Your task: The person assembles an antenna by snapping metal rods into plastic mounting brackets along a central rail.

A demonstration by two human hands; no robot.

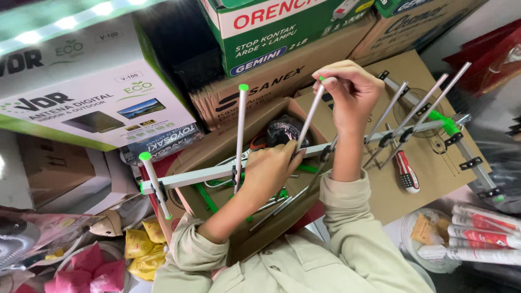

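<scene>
Yellow packets point(142, 247) lie nearest. Above an open brown box point(217, 149), the left hand point(268, 171) clamps the antenna boom point(211, 172), its long axis running left to right. The right hand point(351, 89) pinches a slanted rod point(310, 116). Right: a red-handled screwdriver point(406, 172). Farthest: white point(92, 103) and green point(271, 32) cartons.

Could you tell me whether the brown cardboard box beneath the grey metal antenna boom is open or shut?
Open: the brown cardboard box has its flaps spread, with green-tipped rods and a black part showing inside.
</scene>
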